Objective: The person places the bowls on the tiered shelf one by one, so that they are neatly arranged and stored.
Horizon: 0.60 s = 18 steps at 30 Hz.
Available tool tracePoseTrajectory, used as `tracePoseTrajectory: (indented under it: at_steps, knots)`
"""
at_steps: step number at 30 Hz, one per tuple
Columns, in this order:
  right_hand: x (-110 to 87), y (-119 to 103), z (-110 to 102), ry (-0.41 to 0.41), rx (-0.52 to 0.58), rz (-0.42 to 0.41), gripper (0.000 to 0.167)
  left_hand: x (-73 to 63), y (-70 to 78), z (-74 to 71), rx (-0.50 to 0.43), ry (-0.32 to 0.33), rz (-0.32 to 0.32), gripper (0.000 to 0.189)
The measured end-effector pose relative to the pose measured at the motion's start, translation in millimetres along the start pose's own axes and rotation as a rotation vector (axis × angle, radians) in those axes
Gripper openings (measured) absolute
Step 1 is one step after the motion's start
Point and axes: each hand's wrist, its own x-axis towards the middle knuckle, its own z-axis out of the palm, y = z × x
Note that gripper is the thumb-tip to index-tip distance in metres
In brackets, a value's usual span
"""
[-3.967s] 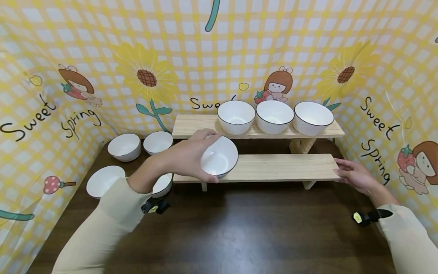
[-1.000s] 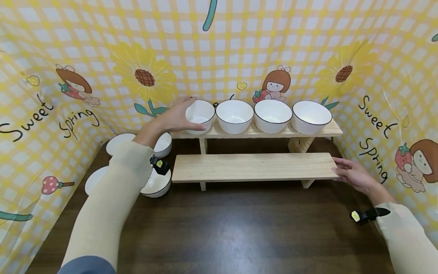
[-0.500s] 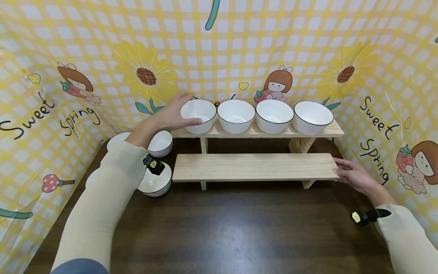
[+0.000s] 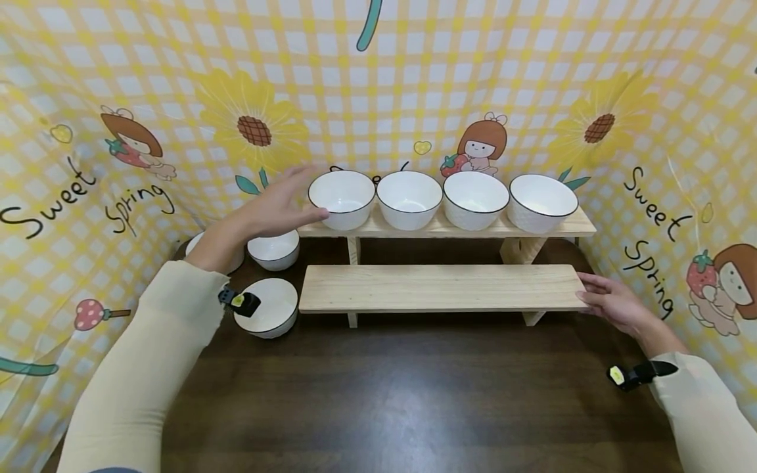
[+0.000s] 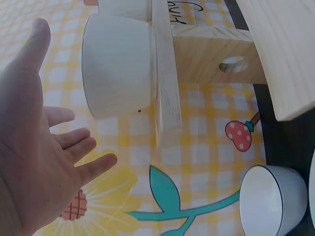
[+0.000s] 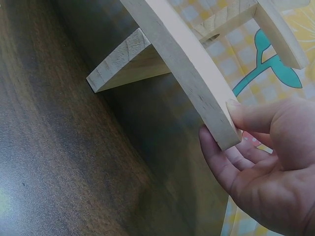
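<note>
My left hand is beside the leftmost white bowl on the upper board of a wooden two-tier shelf. In the left wrist view its fingers are spread and a gap separates them from that bowl. Three more dark-rimmed white bowls stand in a row to the right, among them a bowl at the far end. My right hand holds the right end of the lower board, thumb on top and fingers beneath, as the right wrist view shows with the board.
Left of the shelf, more white bowls sit on the dark table: a front bowl, a rear bowl and one partly behind my left forearm. A yellow checked cloth surrounds the table at the back and sides.
My left hand carried a bowl up from in front of the shelf onto the left of the upper board. It then let go and drew back leftward. The right hand stayed put.
</note>
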Motion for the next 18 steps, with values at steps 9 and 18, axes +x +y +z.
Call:
tracePoseTrajectory:
  at_steps: [9,18]
  knots:
    - [1.1,0.9,-1.9,0.008,-0.004,0.015,0.065,-29.7,-9.2,-5.7,-0.023,-0.026,-0.044,0.092]
    - [1.2,2.0,-1.8,0.005,0.003,0.012,0.064,-61.0,-22.9,-9.8,-0.011,-0.049,-0.079,0.091]
